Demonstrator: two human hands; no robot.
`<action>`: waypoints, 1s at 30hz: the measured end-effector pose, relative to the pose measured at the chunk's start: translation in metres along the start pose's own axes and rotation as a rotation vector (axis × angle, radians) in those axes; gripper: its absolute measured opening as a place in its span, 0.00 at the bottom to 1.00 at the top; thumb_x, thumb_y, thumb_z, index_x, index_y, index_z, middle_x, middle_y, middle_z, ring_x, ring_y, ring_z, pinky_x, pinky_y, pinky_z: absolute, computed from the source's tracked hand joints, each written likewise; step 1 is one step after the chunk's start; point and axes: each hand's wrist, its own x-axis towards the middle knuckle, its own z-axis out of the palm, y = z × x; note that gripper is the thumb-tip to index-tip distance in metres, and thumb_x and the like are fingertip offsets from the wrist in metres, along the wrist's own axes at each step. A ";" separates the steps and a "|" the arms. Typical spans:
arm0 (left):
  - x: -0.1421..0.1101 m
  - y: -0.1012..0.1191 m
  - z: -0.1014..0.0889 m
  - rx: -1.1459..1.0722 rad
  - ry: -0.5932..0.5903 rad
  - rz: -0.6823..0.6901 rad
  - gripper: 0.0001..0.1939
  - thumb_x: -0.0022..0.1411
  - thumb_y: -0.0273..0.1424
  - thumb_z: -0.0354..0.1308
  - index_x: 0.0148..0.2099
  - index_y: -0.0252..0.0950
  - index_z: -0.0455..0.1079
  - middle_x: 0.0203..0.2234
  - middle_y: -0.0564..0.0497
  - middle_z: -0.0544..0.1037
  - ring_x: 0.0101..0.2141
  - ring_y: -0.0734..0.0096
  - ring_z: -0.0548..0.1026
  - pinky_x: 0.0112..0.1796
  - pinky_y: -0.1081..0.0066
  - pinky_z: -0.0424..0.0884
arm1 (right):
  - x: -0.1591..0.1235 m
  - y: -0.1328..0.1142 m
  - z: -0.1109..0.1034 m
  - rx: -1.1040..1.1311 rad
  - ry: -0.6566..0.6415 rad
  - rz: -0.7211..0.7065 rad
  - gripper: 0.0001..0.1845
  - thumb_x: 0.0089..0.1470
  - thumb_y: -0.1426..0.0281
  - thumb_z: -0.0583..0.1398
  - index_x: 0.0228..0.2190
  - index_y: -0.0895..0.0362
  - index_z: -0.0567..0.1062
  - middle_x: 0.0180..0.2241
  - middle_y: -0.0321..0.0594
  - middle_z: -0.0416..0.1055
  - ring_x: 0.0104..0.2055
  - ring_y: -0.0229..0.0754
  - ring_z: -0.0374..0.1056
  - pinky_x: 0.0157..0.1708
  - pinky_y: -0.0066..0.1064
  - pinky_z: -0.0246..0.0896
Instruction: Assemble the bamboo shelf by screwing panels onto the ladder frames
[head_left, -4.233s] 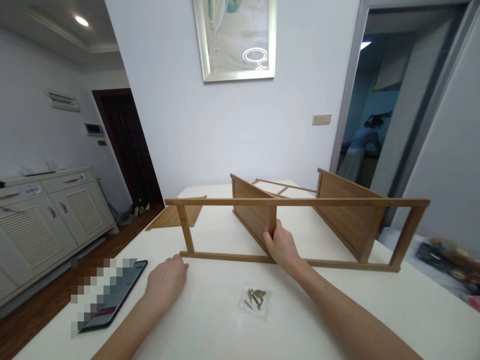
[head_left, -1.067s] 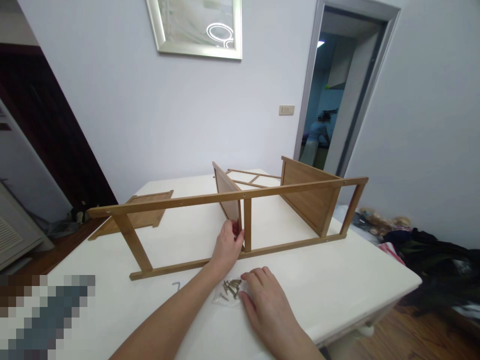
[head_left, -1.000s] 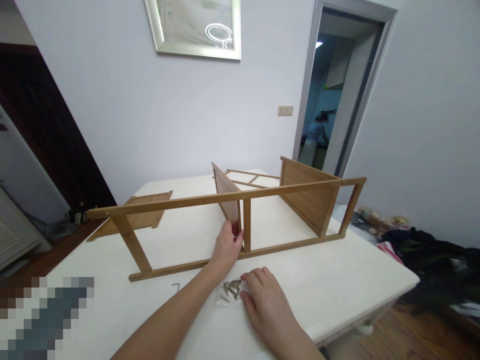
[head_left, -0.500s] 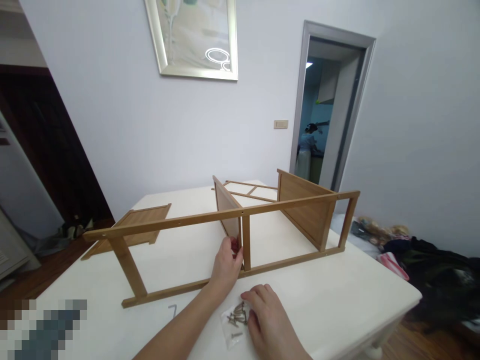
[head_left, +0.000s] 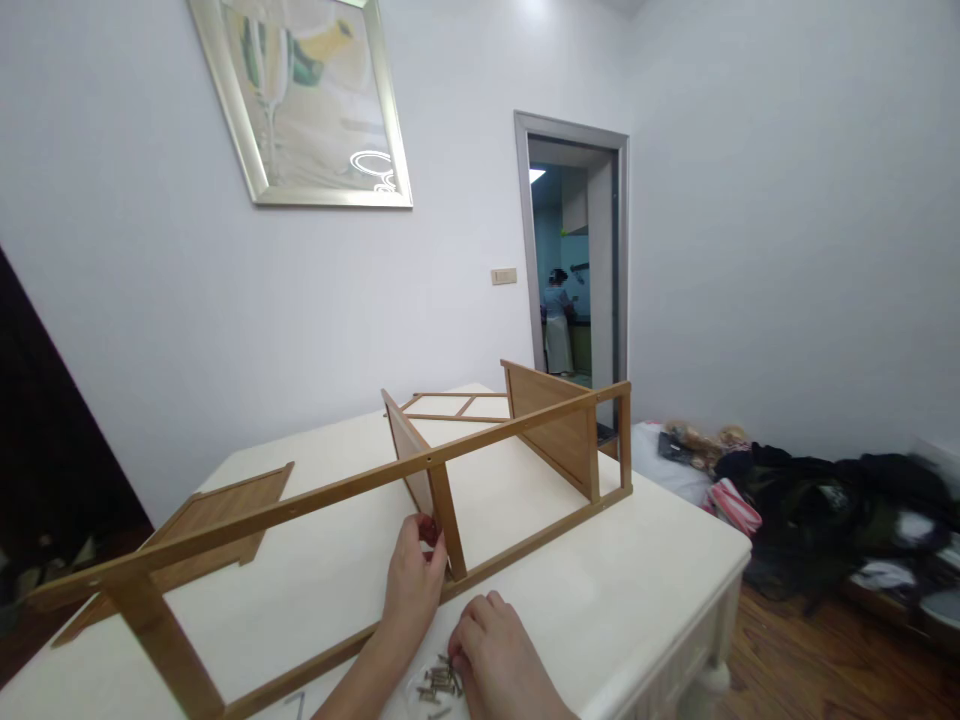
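A wooden ladder-like side frame stands on its long edge across the white table. Behind its middle crosspiece is an upright wooden shelf panel, and my left hand is closed around that panel's near lower edge. My right hand is beside a small clear plastic bag with several screws on it. Its fingers are curled together at the screws, and the fingertips are partly hidden. Another upright panel joins the frame near its right end.
A loose slatted panel lies at the left of the white table. A second wooden frame lies at the back. A hex key is at the front edge. Clothes are heaped at the right. A person stands beyond the doorway.
The view has turned to the right, so everything sits further left. My left hand keeps its hold on the panel. My right hand's fingers have drawn closer together at the screws.
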 end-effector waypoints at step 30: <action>0.001 0.004 -0.001 -0.018 -0.005 -0.015 0.12 0.60 0.41 0.52 0.39 0.37 0.63 0.33 0.46 0.74 0.34 0.62 0.74 0.32 0.66 0.70 | -0.004 0.015 0.000 0.358 0.327 -0.072 0.08 0.54 0.78 0.52 0.32 0.55 0.68 0.30 0.38 0.69 0.34 0.39 0.67 0.35 0.27 0.61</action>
